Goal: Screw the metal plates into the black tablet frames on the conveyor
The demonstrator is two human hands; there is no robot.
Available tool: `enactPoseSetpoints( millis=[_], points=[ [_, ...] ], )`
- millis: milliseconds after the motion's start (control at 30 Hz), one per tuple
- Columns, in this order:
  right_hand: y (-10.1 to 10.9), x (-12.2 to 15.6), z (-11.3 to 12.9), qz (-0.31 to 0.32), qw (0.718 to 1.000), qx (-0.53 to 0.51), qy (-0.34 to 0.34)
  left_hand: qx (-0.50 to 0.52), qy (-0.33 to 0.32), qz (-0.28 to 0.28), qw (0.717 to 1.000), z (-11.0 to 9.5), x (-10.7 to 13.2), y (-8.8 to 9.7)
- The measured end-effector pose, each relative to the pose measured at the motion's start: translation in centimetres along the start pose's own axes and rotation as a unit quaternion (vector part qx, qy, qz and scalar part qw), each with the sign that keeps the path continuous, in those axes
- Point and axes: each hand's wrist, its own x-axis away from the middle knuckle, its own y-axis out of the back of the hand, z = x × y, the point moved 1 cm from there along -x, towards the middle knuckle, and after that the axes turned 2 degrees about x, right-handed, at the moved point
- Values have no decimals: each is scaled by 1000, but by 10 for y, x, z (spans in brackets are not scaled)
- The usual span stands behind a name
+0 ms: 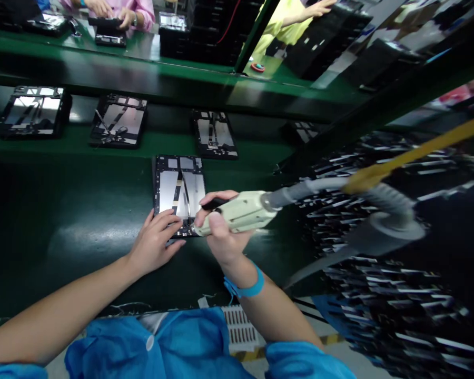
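Observation:
An opened tablet (168,195) lies on the green bench, its silver inner plates and dark ribbon cables facing up. My left hand (155,239) grips its near left corner, fingers over the inner side and thumb at the near edge. Wrapped in my right hand (225,237) is a pale green electric screwdriver (247,210), held tilted with its nose down at the tablet's near edge. Whether the bit sits in a screw is too small to tell. A grey cable (300,190) runs from its rear to the right. A blue band (250,284) circles my right wrist.
Other opened tablets (120,120) lie along the far side of the bench (82,205). A yellow strap (418,150) holds the cable at the right, by racks of dark parts (379,295). Across the bench, one person's hands (110,13) handle a dark device; another person reaches out (316,9).

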Motion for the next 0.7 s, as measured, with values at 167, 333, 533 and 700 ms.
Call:
enactPoseSetpoints(
  millis=[167, 333, 533, 700],
  points=[
    [-17, 15, -13, 61, 998, -20, -13, 6, -1, 4, 1000, 1, 0, -1],
    [-17, 19, -17, 69, 997, -13, -26, 12, -2, 4, 1000, -3, -3, 3],
    [-14, 25, -22, 89, 996, 20, -25, 7, -1, 2, 1000, -2, -3, 1],
    [-11, 27, -29, 112, 993, 12, -34, -4, 12, -6, 1000, -1, -2, -4]
  ],
)
